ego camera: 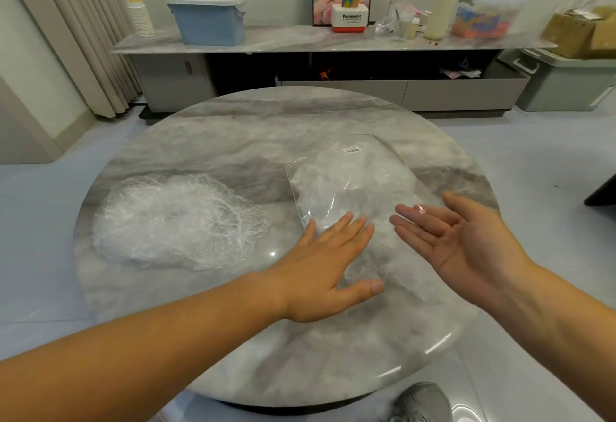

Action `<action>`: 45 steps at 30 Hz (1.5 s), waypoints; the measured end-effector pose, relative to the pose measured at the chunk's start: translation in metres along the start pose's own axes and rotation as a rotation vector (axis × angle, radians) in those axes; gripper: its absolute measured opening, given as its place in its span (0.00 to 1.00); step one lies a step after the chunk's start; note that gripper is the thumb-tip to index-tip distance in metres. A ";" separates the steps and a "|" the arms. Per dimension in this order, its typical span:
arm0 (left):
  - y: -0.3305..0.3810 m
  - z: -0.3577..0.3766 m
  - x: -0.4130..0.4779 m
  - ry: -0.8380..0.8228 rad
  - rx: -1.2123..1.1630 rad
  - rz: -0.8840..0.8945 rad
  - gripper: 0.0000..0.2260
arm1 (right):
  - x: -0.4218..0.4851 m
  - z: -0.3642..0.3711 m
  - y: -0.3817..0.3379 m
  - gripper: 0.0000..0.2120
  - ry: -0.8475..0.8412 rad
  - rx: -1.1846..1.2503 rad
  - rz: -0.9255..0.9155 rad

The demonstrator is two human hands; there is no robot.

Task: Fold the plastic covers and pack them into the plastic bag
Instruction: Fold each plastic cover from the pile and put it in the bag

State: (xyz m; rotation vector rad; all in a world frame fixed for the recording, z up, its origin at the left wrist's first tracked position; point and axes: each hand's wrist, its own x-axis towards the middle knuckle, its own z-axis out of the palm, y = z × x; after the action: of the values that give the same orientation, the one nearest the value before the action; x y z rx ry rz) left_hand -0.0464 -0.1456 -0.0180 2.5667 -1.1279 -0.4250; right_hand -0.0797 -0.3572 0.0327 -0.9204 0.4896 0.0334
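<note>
A clear plastic bag [353, 185] with a small white label lies on the right half of the round marble table [233, 128], with white covers packed inside it. A loose heap of crinkled plastic covers [176, 218] sits on the left half. My left hand [330, 268] lies palm down with straight fingers on the bag's near end. My right hand [456, 238] hovers palm up with fingers spread by the bag's right edge and holds nothing.
A long marble sideboard [300, 42] stands behind the table with a blue lidded bin [208, 18], paper cups [138, 11], a Panasonic box [350, 18] and other clutter. A grey storage box [566, 81] is at the right. My shoe [423, 401] shows below the table edge.
</note>
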 end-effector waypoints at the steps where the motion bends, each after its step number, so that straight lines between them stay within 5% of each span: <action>1: -0.002 -0.001 0.000 0.008 0.004 -0.009 0.38 | 0.000 0.001 -0.001 0.20 0.005 0.003 -0.003; 16: -0.023 -0.007 0.026 0.035 -0.031 0.020 0.32 | 0.004 0.000 0.002 0.15 0.131 -0.201 -0.163; 22: -0.040 -0.012 -0.015 0.199 -0.103 0.047 0.30 | -0.011 0.041 0.024 0.16 -0.151 -0.530 -0.312; 28: -0.104 -0.015 -0.086 0.240 0.142 -0.346 0.27 | -0.014 0.074 0.082 0.13 -0.554 -1.199 -0.319; 32: -0.122 -0.006 -0.122 0.196 0.223 -0.371 0.35 | -0.001 0.076 0.120 0.28 -0.717 -1.631 -0.232; 35: -0.128 0.000 -0.132 0.188 0.264 -0.317 0.35 | 0.018 0.069 0.141 0.37 -0.627 -1.829 -0.244; 40: -0.135 0.004 -0.130 0.173 0.307 -0.246 0.34 | 0.041 0.057 0.141 0.28 -0.454 -1.872 -0.358; 45: -0.132 0.000 -0.130 0.213 0.258 -0.245 0.35 | 0.043 0.049 0.138 0.41 -0.434 -1.904 -0.424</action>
State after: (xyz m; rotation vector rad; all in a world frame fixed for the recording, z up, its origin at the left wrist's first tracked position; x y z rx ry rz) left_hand -0.0442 0.0365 -0.0506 2.9044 -0.8445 -0.0568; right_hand -0.0545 -0.2423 -0.0651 -2.7716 -0.3508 0.3465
